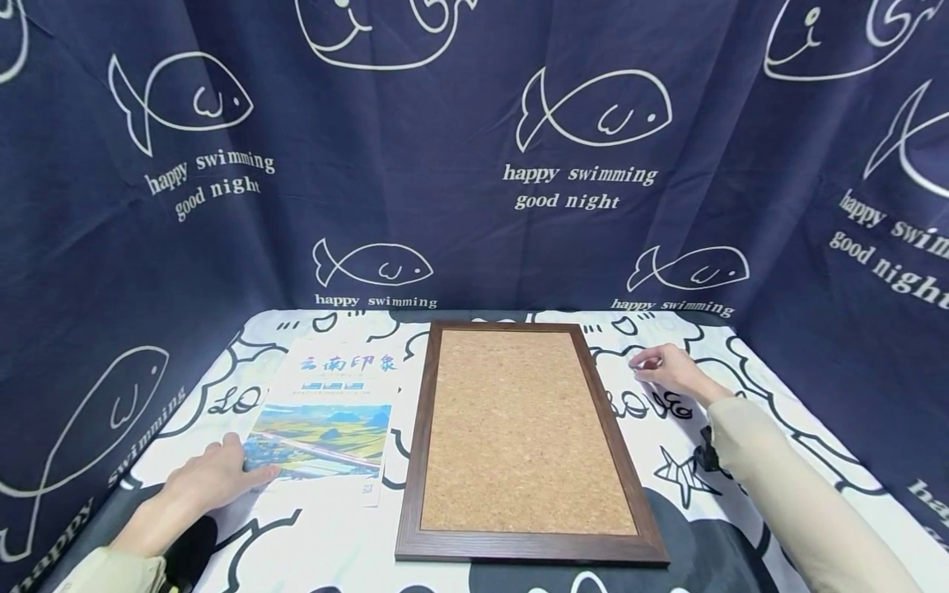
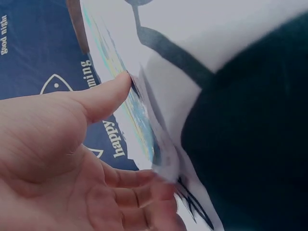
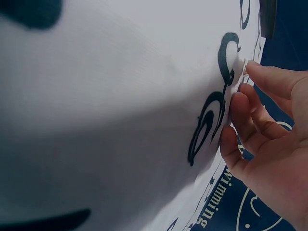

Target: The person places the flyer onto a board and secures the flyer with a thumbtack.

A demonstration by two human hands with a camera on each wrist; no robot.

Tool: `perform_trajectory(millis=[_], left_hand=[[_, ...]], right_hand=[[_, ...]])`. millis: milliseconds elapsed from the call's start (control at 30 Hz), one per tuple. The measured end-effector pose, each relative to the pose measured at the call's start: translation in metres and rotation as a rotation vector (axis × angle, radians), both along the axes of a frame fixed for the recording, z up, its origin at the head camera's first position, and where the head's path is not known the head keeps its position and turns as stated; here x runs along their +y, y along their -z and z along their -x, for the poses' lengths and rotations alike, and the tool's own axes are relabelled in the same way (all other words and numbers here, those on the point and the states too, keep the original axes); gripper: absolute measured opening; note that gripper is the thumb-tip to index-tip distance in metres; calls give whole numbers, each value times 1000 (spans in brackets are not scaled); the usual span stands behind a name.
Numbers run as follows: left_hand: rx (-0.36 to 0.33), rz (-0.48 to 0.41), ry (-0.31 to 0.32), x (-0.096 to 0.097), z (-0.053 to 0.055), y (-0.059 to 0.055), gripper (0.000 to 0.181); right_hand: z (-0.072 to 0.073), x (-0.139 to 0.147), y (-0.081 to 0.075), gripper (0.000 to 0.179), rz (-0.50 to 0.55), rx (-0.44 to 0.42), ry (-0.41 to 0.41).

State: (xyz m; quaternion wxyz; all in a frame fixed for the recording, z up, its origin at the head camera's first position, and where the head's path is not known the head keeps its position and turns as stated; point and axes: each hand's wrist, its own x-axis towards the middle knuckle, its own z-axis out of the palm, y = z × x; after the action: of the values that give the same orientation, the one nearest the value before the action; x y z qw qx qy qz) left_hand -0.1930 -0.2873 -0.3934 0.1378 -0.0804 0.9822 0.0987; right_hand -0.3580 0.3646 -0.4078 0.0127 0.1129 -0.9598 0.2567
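A white printed poster [image 1: 319,441] with blue lettering and a landscape picture lies on the left of the table. My left hand [image 1: 211,478] rests at its lower left corner, thumb at the picture and fingers along the side edge. In the left wrist view, thumb and fingers stand wide apart at the paper's edge. A cork board [image 1: 522,428] in a dark brown wooden frame lies flat in the middle. Right of it, my right hand [image 1: 675,372] is low over the cloth, thumb and forefinger pinching a small pale thing [image 3: 245,70] whose kind I cannot tell.
A white cloth [image 1: 326,543] with black cartoon drawings and lettering covers the table. Behind and at both sides hangs a dark blue curtain [image 1: 460,206] printed with white fish. The frame's right edge lies close to my right hand.
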Motion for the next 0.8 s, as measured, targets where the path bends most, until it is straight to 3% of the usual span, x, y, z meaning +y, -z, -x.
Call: perform_trajectory(millis=[300, 600, 800], left_hand=[[-1, -68, -16, 2, 1, 2, 111], [54, -130, 9, 4, 1, 5, 104], [38, -127, 6, 2, 2, 5, 105]], right_hand=[[1, -4, 0, 14, -12, 46, -16], [3, -1, 2, 13, 4, 11, -36], [3, -1, 2, 14, 8, 9, -46]])
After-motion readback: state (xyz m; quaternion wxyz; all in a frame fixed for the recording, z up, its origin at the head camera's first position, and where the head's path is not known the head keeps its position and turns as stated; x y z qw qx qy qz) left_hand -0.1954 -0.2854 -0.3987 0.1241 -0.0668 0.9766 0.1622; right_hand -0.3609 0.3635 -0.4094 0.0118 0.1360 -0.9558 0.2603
